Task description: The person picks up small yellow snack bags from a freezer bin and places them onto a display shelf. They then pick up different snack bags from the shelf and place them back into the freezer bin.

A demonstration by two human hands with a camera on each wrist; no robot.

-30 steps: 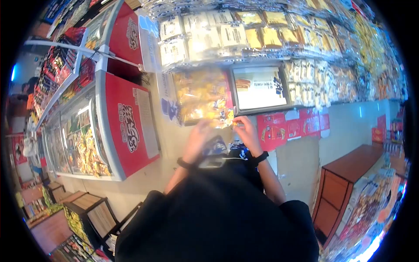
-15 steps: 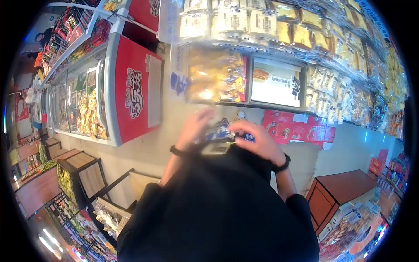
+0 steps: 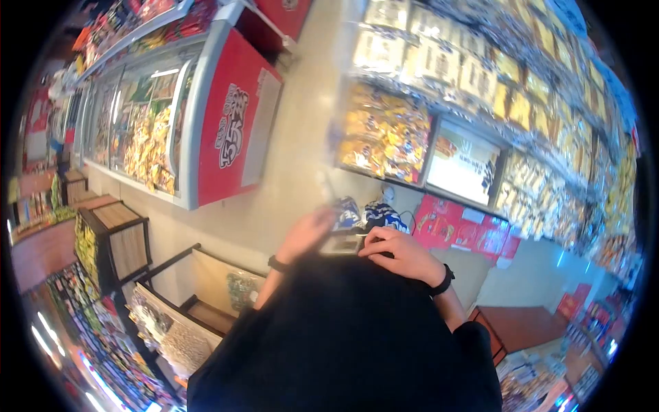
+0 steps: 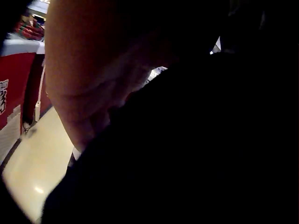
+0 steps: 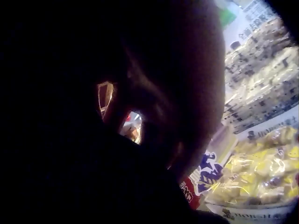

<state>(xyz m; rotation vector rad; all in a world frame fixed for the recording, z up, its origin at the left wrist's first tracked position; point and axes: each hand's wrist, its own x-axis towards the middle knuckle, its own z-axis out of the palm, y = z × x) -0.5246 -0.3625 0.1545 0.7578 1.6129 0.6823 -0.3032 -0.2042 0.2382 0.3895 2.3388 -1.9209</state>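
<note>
Head view shows us a blurred bare left hand (image 3: 307, 235) and bare right hand (image 3: 405, 255), a pale, flat rectangular object (image 3: 341, 244) between them; we cannot tell whether either grips anything.

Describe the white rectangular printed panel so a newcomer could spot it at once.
In the head view, find the large bank of plastic-wrapped packets at upper right. In its bottom row, between yellow-wrapped snacks and pale, clear-wrapped packets, sits the white rectangular panel. Unlike them, it is flat and dark-framed.
</note>
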